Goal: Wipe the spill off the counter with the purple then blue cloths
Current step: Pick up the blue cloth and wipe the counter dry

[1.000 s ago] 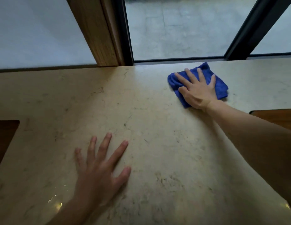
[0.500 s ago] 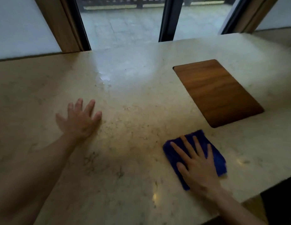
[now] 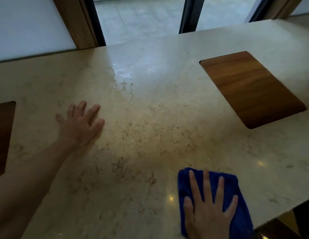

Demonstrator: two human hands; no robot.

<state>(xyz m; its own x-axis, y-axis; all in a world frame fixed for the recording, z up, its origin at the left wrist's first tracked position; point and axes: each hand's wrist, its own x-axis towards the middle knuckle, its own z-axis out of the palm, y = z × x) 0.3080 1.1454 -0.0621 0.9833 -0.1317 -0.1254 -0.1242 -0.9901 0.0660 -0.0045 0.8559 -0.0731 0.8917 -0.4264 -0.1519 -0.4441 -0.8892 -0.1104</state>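
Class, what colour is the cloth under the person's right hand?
Deep blue. The cloth shows in the head view, near the counter's front edge.

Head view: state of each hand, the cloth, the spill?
left hand: flat on counter, holding nothing
right hand: fingers spread, pressing blue cloth
blue cloth: folded, near front edge
spill: wet patch, apart from cloth, unwiped

Head-worn view, angled down, close over counter (image 3: 150, 135)
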